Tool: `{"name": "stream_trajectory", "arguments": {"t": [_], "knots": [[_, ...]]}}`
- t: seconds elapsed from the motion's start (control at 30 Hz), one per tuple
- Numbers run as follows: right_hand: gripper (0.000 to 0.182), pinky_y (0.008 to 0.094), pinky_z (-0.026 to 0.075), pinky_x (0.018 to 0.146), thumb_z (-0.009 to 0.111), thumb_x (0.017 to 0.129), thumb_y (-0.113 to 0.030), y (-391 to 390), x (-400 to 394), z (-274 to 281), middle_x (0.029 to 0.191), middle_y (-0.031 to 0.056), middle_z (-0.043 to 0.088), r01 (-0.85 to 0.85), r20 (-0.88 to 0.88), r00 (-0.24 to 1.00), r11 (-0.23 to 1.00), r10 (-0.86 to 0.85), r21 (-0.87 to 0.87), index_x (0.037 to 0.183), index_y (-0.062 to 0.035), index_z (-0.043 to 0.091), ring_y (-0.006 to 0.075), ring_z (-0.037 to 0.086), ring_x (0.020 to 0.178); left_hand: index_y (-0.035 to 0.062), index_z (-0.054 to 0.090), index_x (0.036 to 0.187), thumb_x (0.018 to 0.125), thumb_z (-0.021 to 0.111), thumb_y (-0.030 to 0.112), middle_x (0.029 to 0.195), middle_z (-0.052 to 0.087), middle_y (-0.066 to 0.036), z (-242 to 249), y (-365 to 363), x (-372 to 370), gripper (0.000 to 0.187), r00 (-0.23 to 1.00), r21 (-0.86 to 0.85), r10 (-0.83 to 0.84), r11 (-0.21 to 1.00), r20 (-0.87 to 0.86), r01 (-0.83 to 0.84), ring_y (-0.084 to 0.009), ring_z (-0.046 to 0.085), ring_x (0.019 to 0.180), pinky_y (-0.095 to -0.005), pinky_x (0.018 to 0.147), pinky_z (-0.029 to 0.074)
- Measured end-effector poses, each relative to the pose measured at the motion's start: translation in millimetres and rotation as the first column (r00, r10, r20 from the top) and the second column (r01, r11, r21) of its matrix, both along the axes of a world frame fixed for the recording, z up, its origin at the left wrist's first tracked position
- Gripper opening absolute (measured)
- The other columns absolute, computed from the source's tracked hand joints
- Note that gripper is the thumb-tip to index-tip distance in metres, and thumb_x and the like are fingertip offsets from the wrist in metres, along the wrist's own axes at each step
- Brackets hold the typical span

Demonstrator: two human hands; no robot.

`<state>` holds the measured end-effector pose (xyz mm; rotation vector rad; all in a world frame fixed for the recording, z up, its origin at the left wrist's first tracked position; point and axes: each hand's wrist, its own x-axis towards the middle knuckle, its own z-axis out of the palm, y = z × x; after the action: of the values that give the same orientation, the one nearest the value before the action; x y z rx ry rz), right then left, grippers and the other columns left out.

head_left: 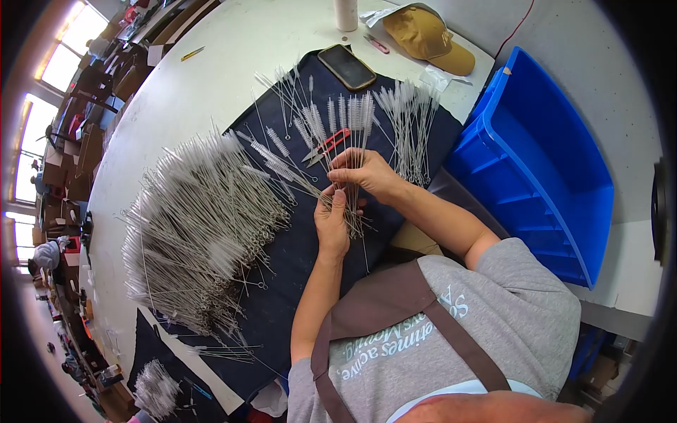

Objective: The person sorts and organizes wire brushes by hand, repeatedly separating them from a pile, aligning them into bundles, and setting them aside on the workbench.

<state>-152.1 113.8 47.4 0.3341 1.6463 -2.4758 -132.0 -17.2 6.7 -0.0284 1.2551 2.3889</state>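
My left hand (pixel 331 222) is closed around the wire stems of a bunch of thin white-bristled brushes (pixel 360 116), their bristle ends pointing away from me. Above it, my right hand (pixel 365 173) has thumb and fingers pinched at the stems of the same bunch; exactly which stems it grips is hidden. Just beyond my hands, red-handled thread snips (pixel 330 146) lie on the dark cloth (pixel 296 264), partly behind the brushes. A large heap of similar brushes (pixel 204 225) with looped wire ends lies to the left. Another bundle of brushes (pixel 412 130) rests to the right.
A phone (pixel 346 67) lies at the cloth's far edge. Beyond are a tan cap (pixel 429 39), a white cylinder (pixel 345 15) and a yellow cutter (pixel 192 53) on the white table (pixel 190 92). A blue bin (pixel 543 162) stands at the right. More brushes (pixel 156 389) lie lower left.
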Motion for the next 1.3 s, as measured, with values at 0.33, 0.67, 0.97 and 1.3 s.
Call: {"name": "stream_trajectory", "arguments": {"t": [0.33, 0.67, 0.97, 1.3], "knots": [[0.019, 0.0278, 0.051, 0.065, 0.064, 0.079, -0.007, 6.5, 4.9, 3.3, 0.086, 0.0099, 0.063, 0.006, 0.015, 1.0, 0.994, -0.005, -0.106, 0.094, -0.0011, 0.056, 0.0196, 0.065, 0.075, 0.0017, 0.05, 0.11, 0.09, 0.051, 0.023, 0.094, 0.062, -0.008, -2.4, 4.8, -4.2, 0.029, 0.999, 0.026, -0.048, 0.998, -0.011, 0.048, -0.0149, 0.062, 0.069, -0.0222, 0.055, 0.049], [0.035, 0.0274, 0.046, 0.076, 0.068, 0.076, -0.013, 10.2, 5.6, -4.4, 0.098, 0.0107, 0.057, 0.16, -0.095, 0.983, 0.986, -0.156, 0.039, 0.104, 0.0, 0.051, 0.0181, 0.058, 0.089, 0.0011, 0.052, 0.108, 0.087, 0.056, 0.022, 0.091, 0.062, -0.007, -6.0, 7.7, -5.4, 0.03, 0.999, 0.018, -0.052, 0.999, 0.018, 0.051, -0.0103, 0.057, 0.063, -0.0193, 0.052, 0.046], [0.021, 0.0375, 0.049, 0.063, 0.055, 0.083, -0.027, -15.6, 10.2, 37.6, 0.078, 0.0138, 0.064, 0.319, -0.403, 0.91, 0.462, 0.094, 0.828, 0.091, -0.009, 0.062, 0.0276, 0.063, 0.067, 0.0012, 0.053, 0.107, 0.088, 0.055, 0.02, 0.08, 0.056, 0.0, -17.9, 7.3, -2.4, 0.027, 0.997, 0.002, -0.049, 0.999, -0.052, 0.049, -0.007, 0.051, 0.06, -0.0201, 0.053, 0.042], [0.024, 0.0381, 0.049, 0.065, 0.056, 0.082, -0.029, -37.0, -10.4, 31.3, 0.073, 0.0119, 0.064, 0.059, -0.164, 0.96, 0.409, 0.227, 0.911, 0.088, -0.0075, 0.063, 0.0289, 0.063, 0.068, 0.0033, 0.054, 0.105, 0.09, 0.052, 0.017, 0.08, 0.056, 0.0, -16.0, -6.2, 0.7, 0.021, 0.997, 0.045, -0.023, 0.999, -0.078, 0.026, -0.0073, 0.051, 0.063, -0.0217, 0.055, 0.042]]}}
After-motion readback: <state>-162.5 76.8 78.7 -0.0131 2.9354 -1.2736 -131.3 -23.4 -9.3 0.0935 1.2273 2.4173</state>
